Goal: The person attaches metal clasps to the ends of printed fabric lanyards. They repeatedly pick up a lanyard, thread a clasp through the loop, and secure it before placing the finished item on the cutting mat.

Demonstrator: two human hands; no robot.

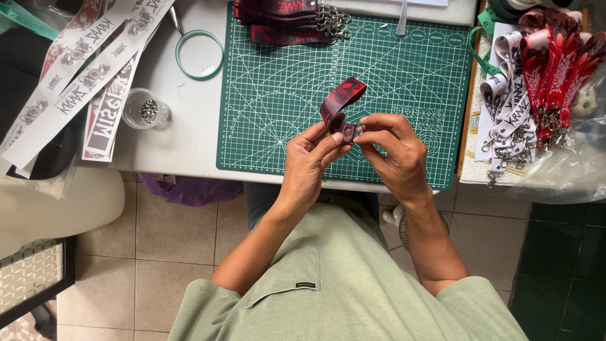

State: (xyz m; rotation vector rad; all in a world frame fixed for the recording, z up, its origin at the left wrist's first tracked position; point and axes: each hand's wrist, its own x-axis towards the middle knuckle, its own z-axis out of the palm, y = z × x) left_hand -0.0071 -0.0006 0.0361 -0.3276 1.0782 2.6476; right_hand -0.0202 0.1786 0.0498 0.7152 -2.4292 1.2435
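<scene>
1. My left hand (pixel 309 161) pinches the folded end of a red and black strap (pixel 341 101) between thumb and fingers, above the green cutting mat (pixel 284 82).
2. My right hand (pixel 394 148) grips the same end, fingertips closed on a small metal piece there.
3. A small jar of rivets (pixel 146 110) stands well apart to the left on the white table (pixel 189 139).

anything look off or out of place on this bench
Mostly tidy. The printed white strips hang over the table's left edge, loosely piled. Both hands pinch a folded red strap above the green cutting mat. Nothing looks spilled or damaged.
</scene>
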